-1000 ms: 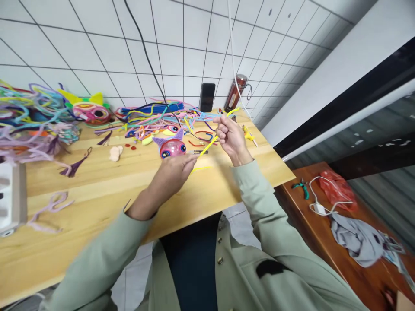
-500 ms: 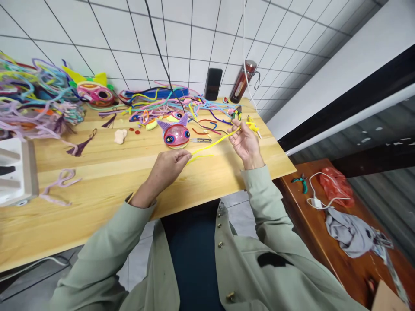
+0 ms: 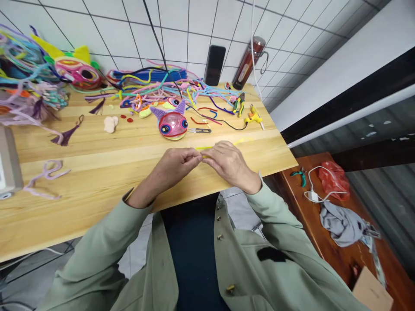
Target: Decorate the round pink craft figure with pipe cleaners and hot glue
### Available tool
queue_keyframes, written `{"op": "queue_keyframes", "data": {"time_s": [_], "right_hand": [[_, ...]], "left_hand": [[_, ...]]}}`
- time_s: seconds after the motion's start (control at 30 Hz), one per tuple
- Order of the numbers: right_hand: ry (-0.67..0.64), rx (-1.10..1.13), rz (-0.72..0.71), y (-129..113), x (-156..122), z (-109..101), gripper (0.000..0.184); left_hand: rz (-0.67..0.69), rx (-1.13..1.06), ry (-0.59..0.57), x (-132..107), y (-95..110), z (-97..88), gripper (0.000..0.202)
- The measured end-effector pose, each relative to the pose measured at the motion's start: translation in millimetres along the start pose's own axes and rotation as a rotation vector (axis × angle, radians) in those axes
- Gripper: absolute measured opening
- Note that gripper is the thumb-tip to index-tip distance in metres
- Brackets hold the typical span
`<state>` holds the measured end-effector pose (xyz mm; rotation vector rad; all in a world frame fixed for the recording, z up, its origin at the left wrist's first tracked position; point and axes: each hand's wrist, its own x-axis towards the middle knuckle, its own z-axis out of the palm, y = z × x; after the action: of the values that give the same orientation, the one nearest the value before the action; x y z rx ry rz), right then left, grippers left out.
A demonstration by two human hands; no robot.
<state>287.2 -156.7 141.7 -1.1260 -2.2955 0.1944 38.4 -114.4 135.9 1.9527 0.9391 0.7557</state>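
Note:
My left hand [image 3: 177, 168] and my right hand [image 3: 228, 164] meet over the front of the wooden table, both closed on a yellow pipe cleaner [image 3: 240, 141]. Its loose end sticks out past my right fingers, slightly blurred. Most of the strand is hidden by the hands. Just behind them sits a pink, clear-domed figure [image 3: 174, 123] with purple ears and big blue-ringed eyes. Small thread snips [image 3: 201, 130] lie against its right side. A yellow glue gun [image 3: 253, 117] rests further right, beside yellow-handled pliers [image 3: 239, 105].
Bundles of coloured pipe cleaners [image 3: 155, 84] line the wall, with a second figure [image 3: 79, 71] at left. A black phone [image 3: 215, 65] and a red flask [image 3: 249, 62] stand at the back. A dark cord crosses the tabletop. A lower brown bench [image 3: 311, 207] is at right.
My right hand has come down and left from the glue gun's side to meet my left hand, turning palm downward. The stretched yellow pipe cleaner is now mostly covered. The view has shifted slightly.

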Motion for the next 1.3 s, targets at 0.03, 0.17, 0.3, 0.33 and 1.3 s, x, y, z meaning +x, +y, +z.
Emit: {"op": "queue_keyframes", "data": {"time_s": [0.03, 0.17, 0.3, 0.33, 1.3], "right_hand": [[-0.002, 0.017, 0.011, 3.9, 1.0, 1.5, 0.039], [0.106, 0.123, 0.066, 7.2, -2.2, 1.5, 0.034], [0.161, 0.213, 0.083, -0.5, -4.8, 1.8, 0.027], [0.17, 0.236, 0.08, -1.8, -5.1, 2.8, 0.026], [0.026, 0.382, 0.35, 66.7, 19.6, 12.8, 0.017]], "left_hand": [[-0.011, -0.04, 0.006, -2.2, 1.5, 0.1, 0.035], [-0.063, -0.183, 0.078, -9.8, 1.1, 4.6, 0.041], [-0.088, -0.235, 0.155, -13.9, -0.9, 13.3, 0.037], [-0.09, -0.247, 0.163, -15.1, -0.7, 15.0, 0.036], [-0.25, -0.04, 0.644, -22.9, -76.3, -8.1, 0.076]]}}
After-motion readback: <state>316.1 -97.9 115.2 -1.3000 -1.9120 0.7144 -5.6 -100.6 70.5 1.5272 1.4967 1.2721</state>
